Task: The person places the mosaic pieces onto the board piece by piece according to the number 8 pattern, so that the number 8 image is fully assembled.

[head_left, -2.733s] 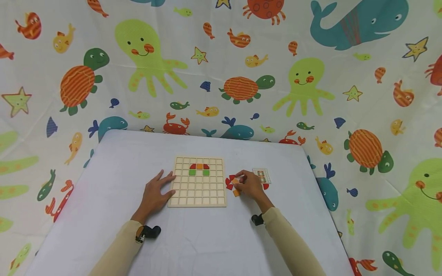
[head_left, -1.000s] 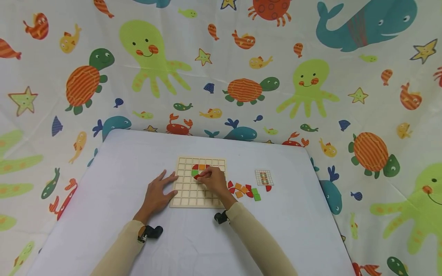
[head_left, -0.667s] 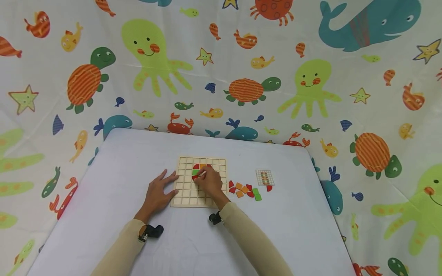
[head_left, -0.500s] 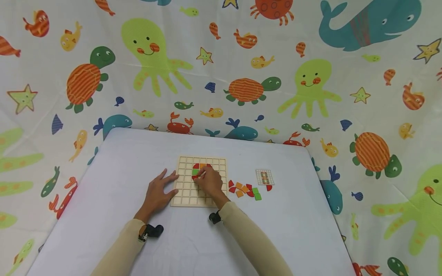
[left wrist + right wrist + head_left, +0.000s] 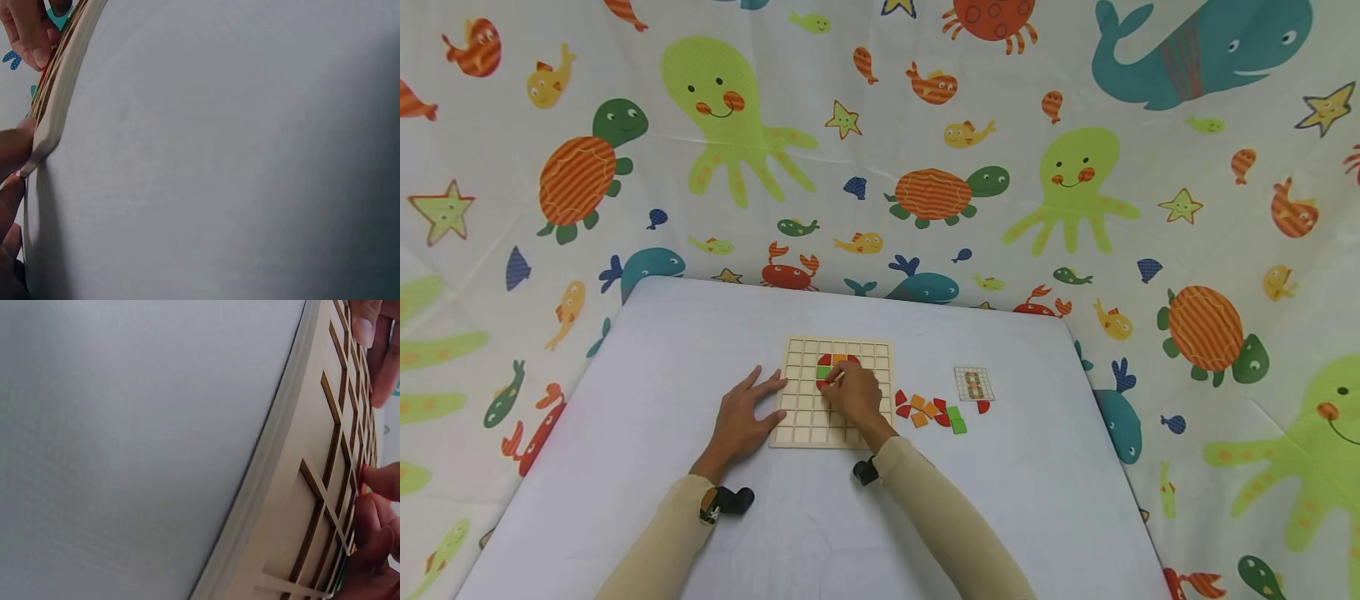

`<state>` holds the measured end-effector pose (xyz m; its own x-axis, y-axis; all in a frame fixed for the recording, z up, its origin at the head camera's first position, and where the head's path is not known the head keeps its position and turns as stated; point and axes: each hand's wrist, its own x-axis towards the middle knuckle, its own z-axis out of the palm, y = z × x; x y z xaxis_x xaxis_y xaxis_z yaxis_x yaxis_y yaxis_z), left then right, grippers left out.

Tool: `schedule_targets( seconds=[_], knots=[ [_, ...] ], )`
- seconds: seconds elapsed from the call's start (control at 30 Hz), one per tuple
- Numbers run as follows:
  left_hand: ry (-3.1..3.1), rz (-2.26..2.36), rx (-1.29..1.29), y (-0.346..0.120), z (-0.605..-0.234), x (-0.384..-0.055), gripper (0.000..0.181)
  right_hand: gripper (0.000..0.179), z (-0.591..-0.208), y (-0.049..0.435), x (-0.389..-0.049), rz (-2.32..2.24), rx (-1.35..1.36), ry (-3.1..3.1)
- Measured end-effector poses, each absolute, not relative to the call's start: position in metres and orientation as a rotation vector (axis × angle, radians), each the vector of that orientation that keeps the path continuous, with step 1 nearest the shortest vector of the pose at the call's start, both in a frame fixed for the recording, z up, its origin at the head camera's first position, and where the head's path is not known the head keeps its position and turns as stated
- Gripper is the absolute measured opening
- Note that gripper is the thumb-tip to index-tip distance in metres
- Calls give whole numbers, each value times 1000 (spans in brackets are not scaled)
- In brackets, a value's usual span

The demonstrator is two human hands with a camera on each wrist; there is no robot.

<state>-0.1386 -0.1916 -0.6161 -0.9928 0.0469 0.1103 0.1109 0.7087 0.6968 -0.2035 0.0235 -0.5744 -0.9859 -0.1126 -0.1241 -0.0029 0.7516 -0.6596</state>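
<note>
A pale wooden grid board (image 5: 800, 421) lies on the white table in the head view. Two red quarter-circle tiles with an orange square tile (image 5: 839, 359) between them form a row in its cells. Below the left red one is a green square tile (image 5: 823, 372). My right hand (image 5: 856, 396) is over the board, its thumb and fingertips pinching a red quarter-circle tile (image 5: 822, 385) at the cell under the green square; this hand hides part of the pattern. My left hand (image 5: 741, 417) rests at the board's left edge, fingers spread and touching the rim.
Right of the board lie several loose tiles: red quarter-circles (image 5: 901, 397), orange squares (image 5: 919, 420) and green squares (image 5: 958, 426). Beyond them is a small printed grid card (image 5: 974, 384) with a red tile (image 5: 983, 407) at its lower edge. A sea-animal curtain (image 5: 865, 125) hangs behind the table.
My right hand has moved left from the loose tiles to the board with a red quarter-circle tile, then lowered it to a cell. My left hand stays at the board's edge.
</note>
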Motion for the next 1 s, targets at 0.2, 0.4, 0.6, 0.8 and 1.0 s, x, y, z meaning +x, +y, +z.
schedule_targets(
  seconds=[0.2,0.4,0.6,0.8,1.0],
  knots=[
    [-2831,-1159,-123,-191,-617,-139,59,16,-578,38,-204,-1181,-152,2739],
    [-2842,-1160,-101,-191,-616,-139,59,19,-575,70,-205,-1335,-202,2654],
    [-2844,-1160,-104,-192,-617,-139,58,19,-572,106,-204,-1324,-192,2677],
    [-2839,-1153,-121,-192,-618,-139,58,19,-573,145,-201,-1331,-64,2724],
    [-2831,-1154,-129,-192,-617,-138,58,20,-579,179,-196,-1275,80,2783]
  ],
)
